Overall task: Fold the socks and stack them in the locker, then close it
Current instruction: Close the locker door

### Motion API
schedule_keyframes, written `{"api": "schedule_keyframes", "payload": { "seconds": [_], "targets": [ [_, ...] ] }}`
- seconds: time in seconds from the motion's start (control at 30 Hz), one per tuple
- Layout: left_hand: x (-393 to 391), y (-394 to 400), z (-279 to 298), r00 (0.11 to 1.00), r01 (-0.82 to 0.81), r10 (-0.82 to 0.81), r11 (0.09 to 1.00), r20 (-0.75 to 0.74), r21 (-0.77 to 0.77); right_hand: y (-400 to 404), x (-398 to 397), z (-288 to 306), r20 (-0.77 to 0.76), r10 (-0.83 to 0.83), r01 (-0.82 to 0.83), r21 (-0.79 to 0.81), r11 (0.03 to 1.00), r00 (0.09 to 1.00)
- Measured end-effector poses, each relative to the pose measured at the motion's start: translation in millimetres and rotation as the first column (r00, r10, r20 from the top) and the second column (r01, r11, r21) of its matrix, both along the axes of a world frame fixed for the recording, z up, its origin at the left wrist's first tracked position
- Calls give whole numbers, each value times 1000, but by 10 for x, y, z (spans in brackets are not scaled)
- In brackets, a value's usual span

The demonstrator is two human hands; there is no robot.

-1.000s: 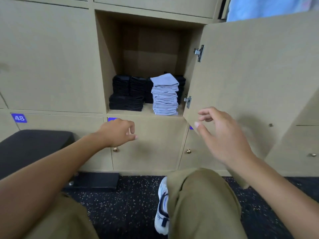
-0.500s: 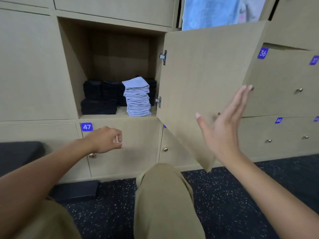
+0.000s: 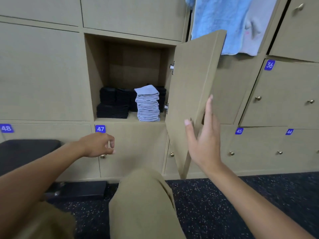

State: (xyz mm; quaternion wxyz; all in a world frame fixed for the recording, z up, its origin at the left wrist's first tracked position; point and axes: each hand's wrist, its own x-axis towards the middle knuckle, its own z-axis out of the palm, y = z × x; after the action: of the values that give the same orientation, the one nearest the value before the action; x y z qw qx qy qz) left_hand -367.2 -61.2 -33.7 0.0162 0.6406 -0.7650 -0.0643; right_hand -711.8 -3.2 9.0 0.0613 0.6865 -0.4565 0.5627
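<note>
My right hand (image 3: 204, 135) is spread wide, fingers straight, flat against the outer face of the locker door (image 3: 193, 94), with the thumb on the inner side; the door stands half open. Left of that hand, inside the locker (image 3: 96, 80), a tall stack of grey socks (image 3: 147, 104) stands on the shelf, with black folded stacks (image 3: 114, 102) beside and behind it. My left hand (image 3: 97, 144) hangs below the opening, fingers loosely curled, apparently holding nothing, though I can't see inside the curl.
</note>
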Motion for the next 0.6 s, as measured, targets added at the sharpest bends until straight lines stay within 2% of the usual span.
{"api": "schedule_keyframes", "payload": {
  "seconds": [0.1, 0.2, 0.37, 0.5, 0.6],
  "targets": [
    [162, 113, 20, 999, -48, 48, 998, -24, -30, -15, 287, 12, -83, 75, -81, -76, 994, 994],
    [345, 266, 1, 995, -100, 98, 995, -35, -29, -99, 629, 6, -169, 137, -151, -71, 986, 976],
    [692, 576, 60, 979, -192, 186, 980, -88, -61, -238, 1297, 74, -263, 270, -262, 64, 963, 926],
    [1063, 765, 178, 920, -329, 287, 935, -268, -130, -443, 1786, 149, -305, 360, -322, 169, 932, 882],
    [1299, 822, 190, 907, -388, 347, 910, -239, -148, -691, 2116, 191, -351, 404, -341, 229, 912, 845]
  ]
}}
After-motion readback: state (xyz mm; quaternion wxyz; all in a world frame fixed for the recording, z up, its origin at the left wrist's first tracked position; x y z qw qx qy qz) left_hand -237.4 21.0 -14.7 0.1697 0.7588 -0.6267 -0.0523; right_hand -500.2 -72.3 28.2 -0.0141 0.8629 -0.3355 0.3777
